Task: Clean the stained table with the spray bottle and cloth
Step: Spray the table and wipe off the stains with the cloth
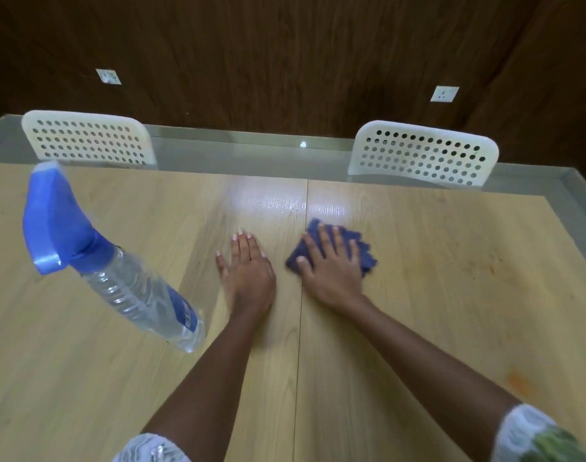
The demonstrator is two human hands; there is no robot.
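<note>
The blue cloth (pixel 338 250) was pressed flat on the table (pixel 418 295) near its middle seam under the spread right hand (pixel 331 271). The left hand (pixel 248 271) was laid flat, fingers straight, just left of it. The spray bottle (pixel 108 261) was stood further left, apart from both hands.

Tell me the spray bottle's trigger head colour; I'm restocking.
Blue, on the clear plastic spray bottle; head view.

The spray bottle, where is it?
In the head view, the clear plastic spray bottle with a blue trigger top stands on the wooden table, left of the left hand.
</note>
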